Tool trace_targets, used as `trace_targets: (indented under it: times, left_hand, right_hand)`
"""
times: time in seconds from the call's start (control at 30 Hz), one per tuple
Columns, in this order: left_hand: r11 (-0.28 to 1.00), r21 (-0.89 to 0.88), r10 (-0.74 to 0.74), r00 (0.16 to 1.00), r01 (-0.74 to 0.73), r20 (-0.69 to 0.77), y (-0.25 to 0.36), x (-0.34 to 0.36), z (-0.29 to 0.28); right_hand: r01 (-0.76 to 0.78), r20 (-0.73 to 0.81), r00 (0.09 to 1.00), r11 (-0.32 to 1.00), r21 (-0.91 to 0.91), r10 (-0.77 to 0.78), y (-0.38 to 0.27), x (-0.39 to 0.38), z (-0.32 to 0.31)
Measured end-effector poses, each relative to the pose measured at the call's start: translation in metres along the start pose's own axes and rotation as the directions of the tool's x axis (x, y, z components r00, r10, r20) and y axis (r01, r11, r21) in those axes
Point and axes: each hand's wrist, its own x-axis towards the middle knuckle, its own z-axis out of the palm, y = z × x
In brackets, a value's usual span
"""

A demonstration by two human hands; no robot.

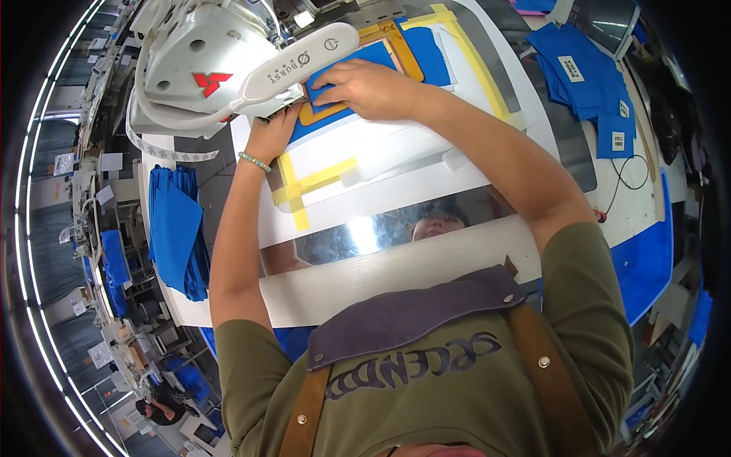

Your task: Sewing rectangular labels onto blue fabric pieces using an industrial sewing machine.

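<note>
My right hand lies over blue fabric inside a yellow-orange frame, its fingers apart and slightly bent on the cloth. At the frame's left edge, my left hand reaches under the white sewing machine head; its visible fingers are stretched out, the tips partly hidden by the machine. A second blue piece shows beside the frame. White sheeting and a clear template with yellow tape lie beneath, over a shiny metal plate.
A folded blue fabric stack lies left, labelled blue pieces at the back right. A blue bin and black cord are at right. Another person is at a distant workstation on the lower left.
</note>
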Motion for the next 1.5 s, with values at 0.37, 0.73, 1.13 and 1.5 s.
trace_targets:
  times: [0.37,0.73,1.13,1.5]
  left_hand:
    - [0.927,-0.332,-0.19,0.982,0.175,-0.013,-0.013,-0.001,-0.008]
    - [0.937,-0.283,-0.211,0.977,0.207,0.018,-0.008,0.007,-0.017]
    - [0.988,-0.082,-0.129,0.989,0.135,0.074,-0.054,0.007,-0.007]
    - [0.979,-0.085,-0.182,0.981,0.187,0.062,-0.052,0.01,-0.001]
  right_hand:
    - [-0.018,0.039,0.999,1.0,-0.003,0.018,0.002,0.001,0.001]
    - [-0.026,0.077,0.997,0.997,-0.069,0.031,-0.003,0.002,-0.005]
    - [-0.074,0.213,0.972,0.99,-0.124,0.099,-0.004,0.024,-0.018]
    - [-0.169,0.205,0.963,0.985,-0.035,0.173,0.0,0.031,-0.017]
